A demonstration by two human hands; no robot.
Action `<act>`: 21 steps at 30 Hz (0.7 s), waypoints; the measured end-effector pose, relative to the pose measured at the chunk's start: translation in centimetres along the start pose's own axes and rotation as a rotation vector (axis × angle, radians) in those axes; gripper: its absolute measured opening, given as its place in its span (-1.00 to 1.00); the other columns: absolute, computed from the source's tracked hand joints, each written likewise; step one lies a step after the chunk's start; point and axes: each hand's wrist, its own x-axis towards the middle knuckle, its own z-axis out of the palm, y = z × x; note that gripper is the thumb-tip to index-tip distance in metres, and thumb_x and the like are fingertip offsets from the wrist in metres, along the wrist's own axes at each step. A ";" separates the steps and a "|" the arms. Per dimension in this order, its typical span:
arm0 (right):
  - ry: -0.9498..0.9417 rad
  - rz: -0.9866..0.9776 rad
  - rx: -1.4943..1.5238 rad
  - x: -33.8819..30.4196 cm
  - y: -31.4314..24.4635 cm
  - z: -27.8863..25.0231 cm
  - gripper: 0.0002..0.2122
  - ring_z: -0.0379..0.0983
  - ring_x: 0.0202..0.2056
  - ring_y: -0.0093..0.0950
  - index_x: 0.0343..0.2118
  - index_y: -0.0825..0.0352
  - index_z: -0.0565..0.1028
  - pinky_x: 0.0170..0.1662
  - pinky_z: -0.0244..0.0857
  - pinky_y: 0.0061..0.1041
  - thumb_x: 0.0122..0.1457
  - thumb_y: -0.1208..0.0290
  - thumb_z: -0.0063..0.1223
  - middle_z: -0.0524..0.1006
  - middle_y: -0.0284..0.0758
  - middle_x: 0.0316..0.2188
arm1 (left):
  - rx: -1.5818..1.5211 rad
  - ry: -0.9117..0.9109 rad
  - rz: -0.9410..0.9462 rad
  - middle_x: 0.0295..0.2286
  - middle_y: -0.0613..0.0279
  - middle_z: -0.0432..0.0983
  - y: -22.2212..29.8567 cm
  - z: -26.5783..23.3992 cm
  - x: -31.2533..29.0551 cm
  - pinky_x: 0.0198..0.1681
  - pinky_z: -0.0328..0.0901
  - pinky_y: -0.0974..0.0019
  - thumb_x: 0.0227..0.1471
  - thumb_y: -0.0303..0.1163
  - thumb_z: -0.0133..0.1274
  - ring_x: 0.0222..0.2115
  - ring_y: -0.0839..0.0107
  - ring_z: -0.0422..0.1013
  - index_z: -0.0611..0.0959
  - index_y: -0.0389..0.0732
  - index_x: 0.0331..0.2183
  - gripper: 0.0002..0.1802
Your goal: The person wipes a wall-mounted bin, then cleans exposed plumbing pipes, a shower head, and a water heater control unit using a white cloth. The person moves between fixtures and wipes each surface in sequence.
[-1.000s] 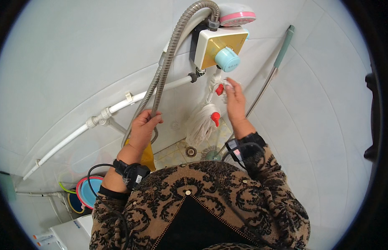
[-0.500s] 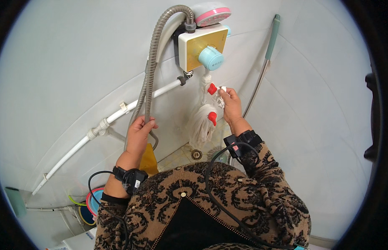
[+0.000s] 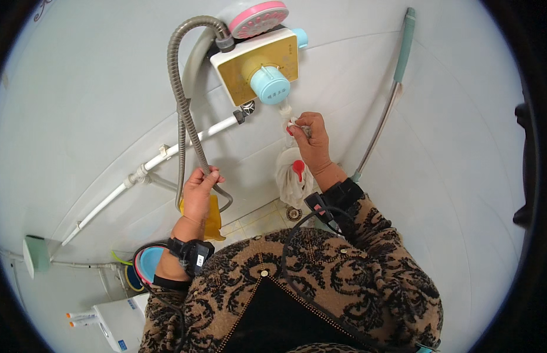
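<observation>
My left hand (image 3: 198, 191) is closed round the grey ribbed shower hose (image 3: 178, 88), low on its hanging loop. The hose runs up to a white-and-gold shower mixer box (image 3: 231, 76) with a light-blue knob (image 3: 270, 87). Under the box, my right hand (image 3: 313, 140) pinches a small crumpled white cloth (image 3: 293, 122). Its fingertips are against or very near the upper red valve handle (image 3: 289, 130), which they partly hide. Below it, a second red valve handle (image 3: 298, 169) stands out in front of a bunch of white, cloth-like material (image 3: 291, 189).
A pink-and-white shower head (image 3: 259, 21) rests above the box. White pipe (image 3: 113, 202) slants along the left wall. A green-handled pole (image 3: 397, 82) leans at right. Low down are a yellow object (image 3: 212, 220), a floor drain (image 3: 293, 213) and a blue basin (image 3: 149, 263).
My right hand has moved up and left with the white cloth, to the upper red valve handle. My left hand keeps its grip on the hose. The whole view has shifted.
</observation>
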 end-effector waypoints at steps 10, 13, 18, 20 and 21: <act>-0.060 -0.060 -0.012 -1.4 0.6 0.4 -0.77 0.42 -0.24 -0.33 -0.32 0.28 0.39 -0.11 0.34 -0.43 0.03 0.63 0.23 0.43 -0.25 -0.26 | 0.061 0.081 -0.102 -0.41 0.26 0.56 0.1 -1.0 -0.5 -0.12 0.33 0.34 0.15 -0.44 0.12 -0.33 0.42 0.49 0.62 -0.30 -0.23 -0.83; -0.107 -0.035 -0.073 -2.3 1.5 0.0 -0.77 0.42 -0.22 -0.33 -0.32 0.29 0.39 -0.10 0.33 -0.43 0.03 0.62 0.24 0.43 -0.26 -0.28 | 0.111 0.079 -0.111 -0.38 0.26 0.56 0.1 -1.4 0.1 -0.09 0.30 0.37 0.14 -0.42 0.13 -0.30 0.43 0.48 0.61 -0.31 -0.22 -0.82; -0.135 0.141 -0.124 -3.5 2.3 -1.5 -0.80 0.43 -0.25 -0.33 -0.33 0.33 0.41 -0.12 0.34 -0.42 0.04 0.60 0.24 0.44 -0.25 -0.31 | 0.343 0.049 -0.151 -0.31 0.25 0.56 0.0 -1.8 1.0 -0.03 0.29 0.35 0.16 -0.39 0.12 -0.22 0.46 0.45 0.60 -0.34 -0.14 -0.73; -0.080 0.213 -0.122 -3.5 1.6 -1.5 -0.80 0.44 -0.26 -0.32 -0.32 0.34 0.42 -0.14 0.35 -0.42 0.05 0.58 0.24 0.45 -0.24 -0.31 | 0.384 0.022 -0.138 -0.30 0.29 0.55 0.3 -1.5 1.3 -0.01 0.28 0.36 0.17 -0.37 0.12 -0.19 0.47 0.44 0.61 -0.35 -0.14 -0.72; -0.038 0.229 -0.089 -3.2 1.2 -1.4 -0.80 0.45 -0.26 -0.31 -0.32 0.34 0.42 -0.14 0.36 -0.42 0.04 0.58 0.25 0.45 -0.24 -0.32 | 0.495 0.015 -0.088 -0.30 0.26 0.56 0.7 -1.3 1.4 -0.04 0.31 0.34 0.16 -0.36 0.12 -0.21 0.45 0.45 0.61 -0.35 -0.15 -0.72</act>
